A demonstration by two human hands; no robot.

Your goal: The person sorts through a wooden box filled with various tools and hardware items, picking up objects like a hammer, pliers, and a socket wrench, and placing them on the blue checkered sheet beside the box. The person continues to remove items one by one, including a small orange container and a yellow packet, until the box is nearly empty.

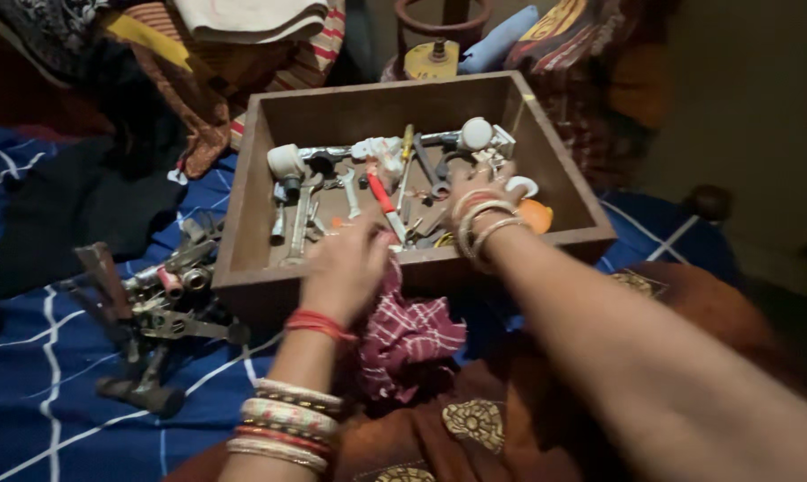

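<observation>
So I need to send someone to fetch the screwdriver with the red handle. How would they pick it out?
Find the brown wooden box on the blue checked sheet. Among the grey metal tools inside it, between the left hand and right hand, lies the screwdriver. Its red handle is the only bright red thing among the grey tools.

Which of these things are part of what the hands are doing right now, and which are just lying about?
In hand:
- wooden box
- jumble of tools inside it
- left hand at the box's front wall
- right hand among the tools
- checked cloth

Lying about:
- tool pile on the blue sheet
- folded clothes
</observation>
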